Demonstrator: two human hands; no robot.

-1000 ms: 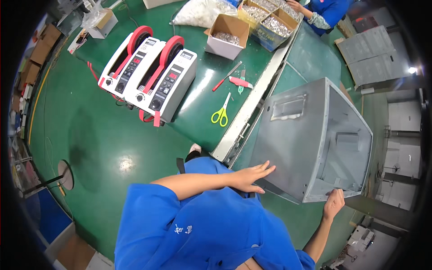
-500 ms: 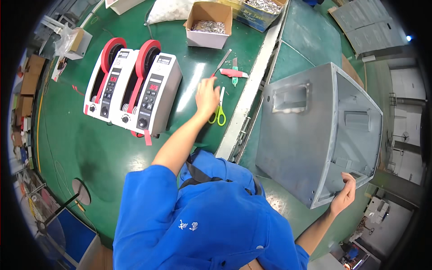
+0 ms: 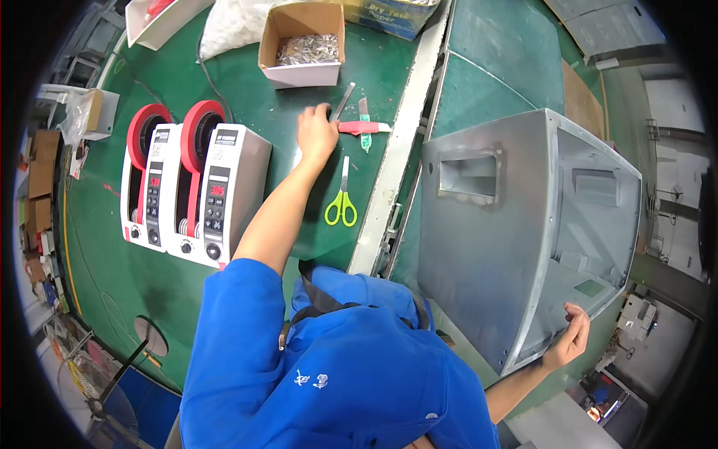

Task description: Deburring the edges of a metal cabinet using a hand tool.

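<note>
My left hand (image 3: 317, 133) lies on the green bench with its fingers curled at the lower end of a thin-bladed tool (image 3: 345, 99). The hand covers the tool's handle, and only the narrow metal blade shows. Just right of it, a red-handled cutter (image 3: 357, 127) lies across a green and clear strip-like piece (image 3: 366, 142). Nearer to me are scissors with yellow-green handles (image 3: 341, 208). My right hand (image 3: 572, 338) is at the lower rim of a large grey sheet-metal housing (image 3: 479, 247), its fingers bent inward. What they hold, if anything, cannot be made out.
Two white tape dispensers (image 3: 224, 194) with red tape rolls stand on the left. Behind my left hand is an open carton (image 3: 303, 75) of small metal parts, beside a white bag (image 3: 238, 26). A pale rail (image 3: 396, 142) separates the bench from the housing's surface.
My left hand has reached farther forward, onto the tool's handle end, which showed red before. The fingers of my right hand have curled in more. The whole view has shifted.
</note>
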